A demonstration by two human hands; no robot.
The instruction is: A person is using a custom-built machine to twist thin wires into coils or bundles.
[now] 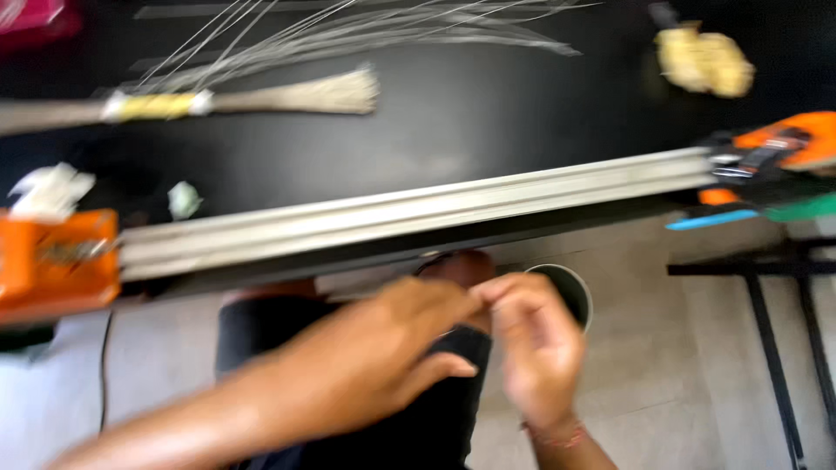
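Both hands, left hand [383, 348] and right hand [531, 344], meet with fingertips pinched together below the metal rail [418, 213] near the round can [570, 292], blur hiding any held item; progress cannot be judged

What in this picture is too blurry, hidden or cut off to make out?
- Head view: what the left hand and right hand pinch is lost to blur.
- Round container: half hidden behind the right hand.
- Orange clamp: cut off by the left edge.
- Yellow lump: too blurred to identify.
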